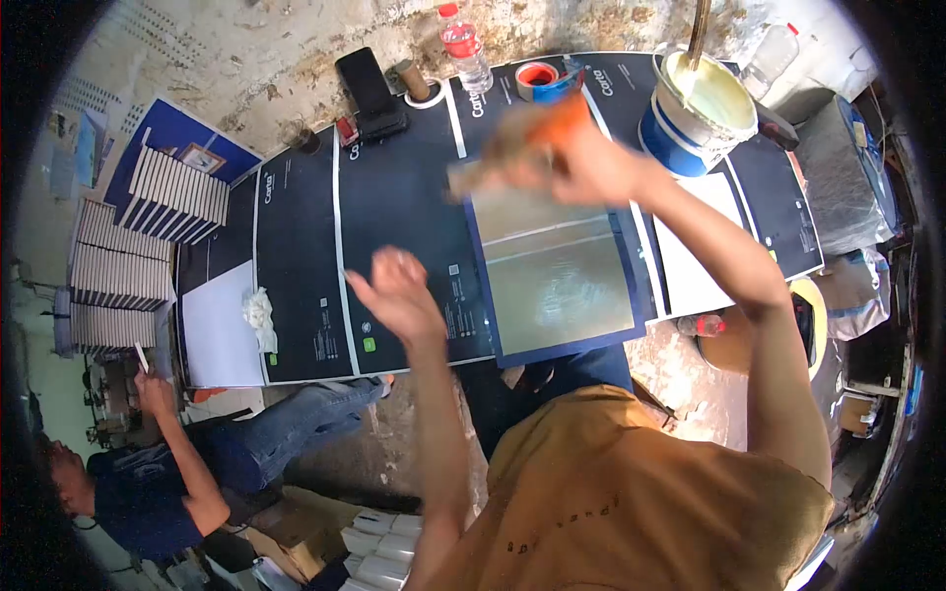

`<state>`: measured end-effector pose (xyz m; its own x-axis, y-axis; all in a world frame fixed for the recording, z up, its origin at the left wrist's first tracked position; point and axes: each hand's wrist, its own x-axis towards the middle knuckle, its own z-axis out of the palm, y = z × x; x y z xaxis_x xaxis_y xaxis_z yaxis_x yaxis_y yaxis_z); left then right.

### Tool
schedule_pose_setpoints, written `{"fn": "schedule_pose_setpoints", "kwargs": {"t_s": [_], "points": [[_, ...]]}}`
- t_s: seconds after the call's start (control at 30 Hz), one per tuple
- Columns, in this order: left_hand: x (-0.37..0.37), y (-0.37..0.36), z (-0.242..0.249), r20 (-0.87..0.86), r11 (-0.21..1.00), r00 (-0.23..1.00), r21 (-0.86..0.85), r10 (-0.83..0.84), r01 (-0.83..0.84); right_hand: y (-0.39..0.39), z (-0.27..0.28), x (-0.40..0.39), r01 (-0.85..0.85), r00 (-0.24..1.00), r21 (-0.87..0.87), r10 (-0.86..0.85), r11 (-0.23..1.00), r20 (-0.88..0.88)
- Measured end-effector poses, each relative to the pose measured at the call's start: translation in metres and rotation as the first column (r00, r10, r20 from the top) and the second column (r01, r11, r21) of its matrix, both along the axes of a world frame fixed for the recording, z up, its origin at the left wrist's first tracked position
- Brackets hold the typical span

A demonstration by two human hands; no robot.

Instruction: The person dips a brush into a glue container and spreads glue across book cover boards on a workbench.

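My right hand [591,163] is wrapped round a blurred orange-handled tool [557,123], whose pale end points left above the top of a board. That board [562,286] is grey-beige with dark blue borders, looks wet and shiny, and has a pale line across it. My left hand [396,295] hangs over the black table surface [394,207], left of the board, thumb apart and the other fingers curled and blurred; nothing shows in it. Beyond my right hand stands a white and blue bucket [695,118] of pale paste, with a stick in it.
A bottle [465,49], tape roll [537,81] and black phone-like device [370,89] line the back edge. Book stacks [177,192] stand left, near white paper [222,330] and a crumpled cloth [259,320]. Another person [158,483] is at lower left. White sheets [695,236] lie right.
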<state>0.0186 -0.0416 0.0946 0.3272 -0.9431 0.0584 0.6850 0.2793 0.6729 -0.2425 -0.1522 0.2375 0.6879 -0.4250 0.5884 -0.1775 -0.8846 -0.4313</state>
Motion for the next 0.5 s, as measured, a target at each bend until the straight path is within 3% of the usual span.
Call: {"fn": "schedule_pose_setpoints", "kwargs": {"t_s": [0.03,0.07,0.1,0.13,0.17,0.2,0.27,0.3,0.33,0.4,0.43,0.5], "points": [[-0.017,-0.027,0.046,0.239,0.94,0.96,0.269,0.146,-0.21,0.022,-0.001,0.001,-0.159,0.987,-0.044,0.16,0.986,0.03],[-0.017,-0.059,0.051,0.594,0.973,0.805,0.189,-0.004,-0.135,0.05,0.006,0.0,-0.147,0.97,0.174,0.176,0.974,-0.166],[-0.005,-0.099,0.048,0.893,0.986,0.417,0.141,-0.167,0.092,0.066,0.003,0.004,-0.158,0.926,0.102,0.183,0.982,-0.331],[-0.011,-0.128,0.045,0.963,0.959,0.268,-0.071,-0.006,0.274,0.074,-0.006,0.009,-0.163,0.9,-0.003,0.148,0.987,-0.411],[-0.017,-0.153,0.046,0.987,0.926,0.061,0.121,-0.152,0.358,0.075,-0.011,0.015,-0.119,0.898,-0.04,0.09,0.992,-0.432],[-0.028,-0.167,0.057,0.902,0.86,-0.095,0.431,-0.421,0.274,0.073,-0.016,0.021,-0.072,0.893,-0.081,0.028,0.994,-0.45],[-0.045,-0.174,0.075,0.742,0.76,-0.331,0.642,-0.583,0.101,0.061,-0.047,0.036,0.14,0.92,-0.177,-0.194,0.974,-0.34],[-0.048,-0.176,0.078,0.727,0.751,-0.368,0.652,-0.579,0.106,0.055,-0.068,0.041,0.246,0.913,-0.211,-0.299,0.946,-0.276],[-0.049,-0.179,0.081,0.711,0.743,-0.409,0.66,-0.572,0.108,0.062,-0.09,0.048,0.245,0.916,-0.211,-0.298,0.946,-0.27],[-0.047,-0.19,0.086,0.69,0.738,-0.467,0.666,-0.552,0.112,0.1,-0.081,0.049,-0.011,0.934,-0.195,-0.059,0.981,-0.351],[-0.046,-0.192,0.086,0.681,0.728,-0.477,0.676,-0.556,0.116,0.113,-0.064,0.047,-0.098,0.933,-0.097,0.057,0.99,-0.355],[-0.048,-0.188,0.087,0.658,0.697,-0.482,0.706,-0.579,0.125,0.098,-0.058,0.051,0.052,0.972,-0.197,-0.095,0.979,-0.215]]}}
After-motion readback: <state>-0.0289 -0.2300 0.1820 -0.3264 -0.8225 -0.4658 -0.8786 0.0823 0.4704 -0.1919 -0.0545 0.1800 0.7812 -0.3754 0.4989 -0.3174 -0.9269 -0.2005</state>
